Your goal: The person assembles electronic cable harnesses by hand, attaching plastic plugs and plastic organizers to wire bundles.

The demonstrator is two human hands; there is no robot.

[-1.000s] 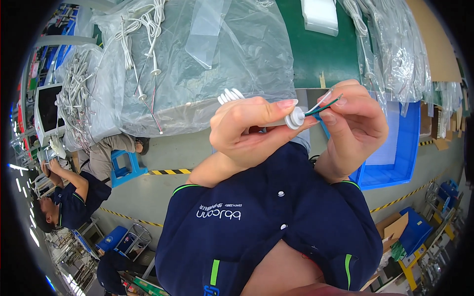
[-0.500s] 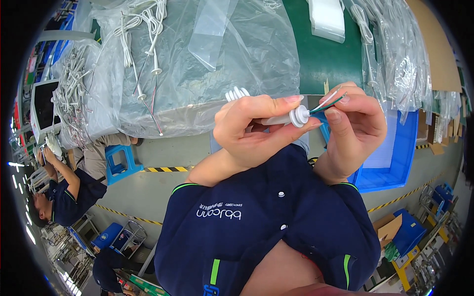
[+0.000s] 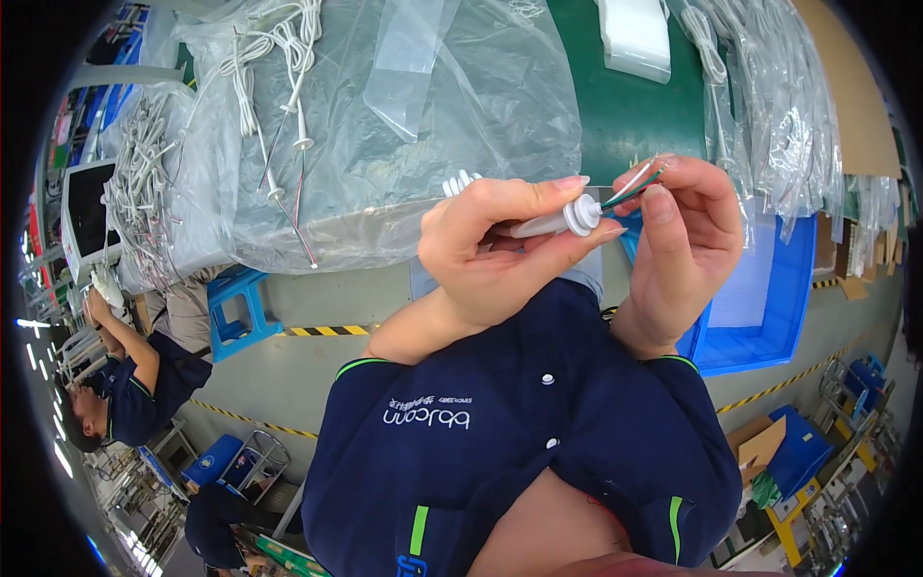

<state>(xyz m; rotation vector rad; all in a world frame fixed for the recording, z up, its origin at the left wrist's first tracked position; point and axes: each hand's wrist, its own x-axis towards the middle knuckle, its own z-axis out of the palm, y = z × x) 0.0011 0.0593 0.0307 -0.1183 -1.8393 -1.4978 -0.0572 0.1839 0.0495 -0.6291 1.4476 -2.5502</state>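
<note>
Clear plastic sheeting (image 3: 471, 106) spreads left of a bare stretch of green worktop (image 3: 639, 120); near right, a blue crate (image 3: 755, 351) stands by grey floor (image 3: 317, 298). The left hand (image 3: 495, 236) pinches a cable's white ribbed collar (image 3: 581, 214) between thumb and index finger. Thin green and white wires (image 3: 623, 196) run rightward to the right hand (image 3: 694, 231), its thumb and index fingertips nearly meeting, their grip unclear.
</note>
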